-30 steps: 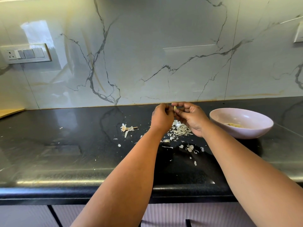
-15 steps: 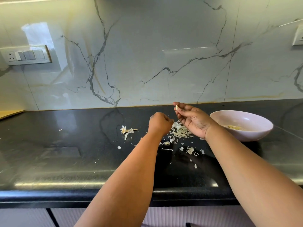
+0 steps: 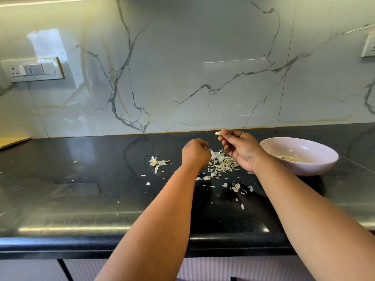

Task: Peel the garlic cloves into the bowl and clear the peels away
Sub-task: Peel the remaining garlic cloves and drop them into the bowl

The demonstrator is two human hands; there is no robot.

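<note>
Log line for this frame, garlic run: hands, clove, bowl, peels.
right hand: pinches garlic clove | left hand: curled above peels | bowl: holds cloves

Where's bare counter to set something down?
Free: the dark countertop left of the garlic stem scrap, bar a few flecks, and the strip behind the bowl. Crowded: the peel pile and the scattered peels between the forearms.

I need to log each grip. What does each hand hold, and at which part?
The right hand pinches a small pale garlic clove by one end at its fingertips. The left hand is curled; its contents cannot be told.
</note>
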